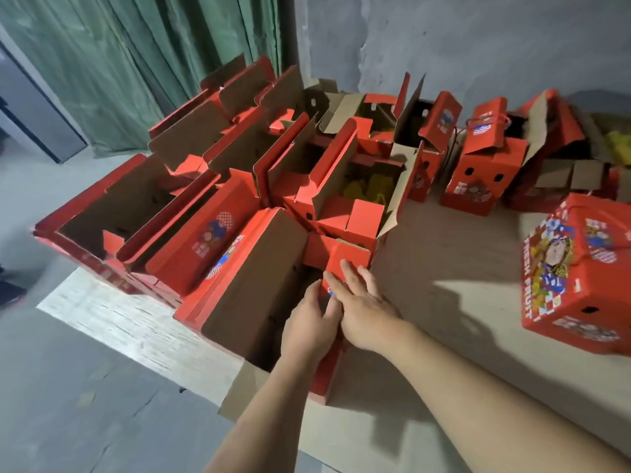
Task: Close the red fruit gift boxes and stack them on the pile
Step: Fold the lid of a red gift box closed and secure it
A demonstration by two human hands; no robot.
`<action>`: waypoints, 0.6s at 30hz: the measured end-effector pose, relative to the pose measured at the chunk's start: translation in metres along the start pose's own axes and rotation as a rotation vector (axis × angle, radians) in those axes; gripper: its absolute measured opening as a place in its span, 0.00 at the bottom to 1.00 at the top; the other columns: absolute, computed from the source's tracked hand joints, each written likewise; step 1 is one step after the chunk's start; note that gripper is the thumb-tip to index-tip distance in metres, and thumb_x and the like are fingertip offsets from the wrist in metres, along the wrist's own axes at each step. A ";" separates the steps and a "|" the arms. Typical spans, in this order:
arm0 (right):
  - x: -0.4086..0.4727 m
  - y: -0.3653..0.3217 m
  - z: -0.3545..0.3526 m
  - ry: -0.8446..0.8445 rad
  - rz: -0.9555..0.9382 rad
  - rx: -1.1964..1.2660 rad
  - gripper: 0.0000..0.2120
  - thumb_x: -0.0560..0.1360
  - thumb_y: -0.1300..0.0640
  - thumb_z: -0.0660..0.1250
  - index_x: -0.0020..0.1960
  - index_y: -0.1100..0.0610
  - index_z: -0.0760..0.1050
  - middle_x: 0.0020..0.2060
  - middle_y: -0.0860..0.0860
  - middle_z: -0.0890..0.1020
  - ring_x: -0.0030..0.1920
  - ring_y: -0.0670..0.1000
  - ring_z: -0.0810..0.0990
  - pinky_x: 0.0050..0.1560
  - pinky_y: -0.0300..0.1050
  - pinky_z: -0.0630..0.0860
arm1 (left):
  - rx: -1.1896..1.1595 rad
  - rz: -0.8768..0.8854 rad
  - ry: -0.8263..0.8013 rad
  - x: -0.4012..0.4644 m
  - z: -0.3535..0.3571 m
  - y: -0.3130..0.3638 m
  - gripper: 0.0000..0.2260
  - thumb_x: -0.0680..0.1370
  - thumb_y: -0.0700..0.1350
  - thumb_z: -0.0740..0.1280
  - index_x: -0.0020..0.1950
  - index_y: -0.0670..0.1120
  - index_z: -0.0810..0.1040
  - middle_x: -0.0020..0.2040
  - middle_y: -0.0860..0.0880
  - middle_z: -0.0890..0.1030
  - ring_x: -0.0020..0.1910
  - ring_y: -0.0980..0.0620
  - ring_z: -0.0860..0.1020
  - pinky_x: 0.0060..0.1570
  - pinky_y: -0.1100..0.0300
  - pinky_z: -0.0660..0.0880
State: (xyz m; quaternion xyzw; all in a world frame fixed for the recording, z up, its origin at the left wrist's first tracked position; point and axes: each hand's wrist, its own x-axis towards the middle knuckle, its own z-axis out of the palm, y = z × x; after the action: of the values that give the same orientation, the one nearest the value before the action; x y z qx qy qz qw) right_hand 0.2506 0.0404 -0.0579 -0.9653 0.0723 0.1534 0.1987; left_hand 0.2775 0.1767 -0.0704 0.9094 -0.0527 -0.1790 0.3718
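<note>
Both hands met over the nearest open box (259,302), the one at the front edge of the crowd of red cartons. The left hand (309,324) reached into its open top with fingers curled round the rim of the small red flap (348,264) at the box's right end, thumb side toward the other hand. The right hand (362,307) lay flat on the outer face of that same flap, fingers straight and pressing rather than clasping. So the flap sat between the two hands: pinched from inside by the left, pushed from outside by the right.

The box's long axis ran away from the hands toward the upper left, and its big brown-lined lid (246,278) stood up along the left side, well to the left of the left hand. That lid, I judged, was what the closing turned on: the end flap under the hands had to fold inward first, then the lid would swing over toward the right hand. The left hand was nearer the lid and seemed the natural one to fetch it.

A closed, printed box (580,278) rested off to the right of the right forearm, apart from everything the hands touched. More open boxes (341,186) stood beyond the fingertips, flaps upright, reaching back toward the wall (478,39).
</note>
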 end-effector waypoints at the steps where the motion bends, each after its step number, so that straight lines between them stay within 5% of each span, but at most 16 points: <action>1: -0.002 0.002 0.002 -0.006 0.005 0.018 0.41 0.78 0.58 0.56 0.82 0.35 0.39 0.81 0.38 0.32 0.81 0.49 0.31 0.80 0.57 0.51 | -0.012 -0.020 -0.022 0.004 0.000 -0.002 0.32 0.74 0.71 0.54 0.77 0.65 0.65 0.68 0.55 0.81 0.63 0.50 0.80 0.50 0.56 0.70; 5: -0.020 0.023 0.006 0.011 0.002 0.071 0.43 0.76 0.58 0.58 0.83 0.39 0.39 0.81 0.38 0.33 0.80 0.46 0.29 0.82 0.55 0.48 | -0.134 0.084 -0.136 0.012 0.007 -0.001 0.22 0.78 0.67 0.64 0.70 0.61 0.75 0.48 0.65 0.84 0.46 0.64 0.81 0.43 0.64 0.73; 9: -0.060 0.061 0.009 0.057 0.006 0.075 0.46 0.77 0.53 0.63 0.83 0.40 0.36 0.81 0.40 0.32 0.81 0.49 0.32 0.82 0.53 0.48 | -0.183 0.251 -0.301 0.004 0.032 0.015 0.12 0.79 0.60 0.70 0.62 0.67 0.76 0.42 0.62 0.85 0.36 0.63 0.82 0.45 0.50 0.83; 14: -0.134 0.120 0.015 0.310 0.047 0.078 0.48 0.74 0.49 0.69 0.82 0.35 0.41 0.81 0.44 0.44 0.77 0.57 0.54 0.77 0.56 0.63 | 0.009 0.423 -0.504 -0.020 0.055 0.054 0.26 0.74 0.63 0.75 0.69 0.73 0.71 0.52 0.64 0.85 0.51 0.62 0.83 0.57 0.54 0.81; 18: -0.199 0.170 0.019 0.575 0.207 0.198 0.53 0.70 0.47 0.79 0.82 0.34 0.48 0.78 0.53 0.50 0.77 0.60 0.54 0.73 0.58 0.67 | 0.275 0.657 -0.591 -0.052 0.088 0.110 0.34 0.75 0.62 0.75 0.77 0.69 0.65 0.58 0.61 0.83 0.55 0.55 0.82 0.57 0.55 0.78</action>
State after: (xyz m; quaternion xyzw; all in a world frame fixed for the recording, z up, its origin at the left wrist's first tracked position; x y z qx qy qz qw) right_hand 0.0238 -0.0912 -0.0714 -0.9325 0.2379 -0.1142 0.2464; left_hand 0.2015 0.0518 -0.0369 0.7953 -0.4651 -0.2945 0.2537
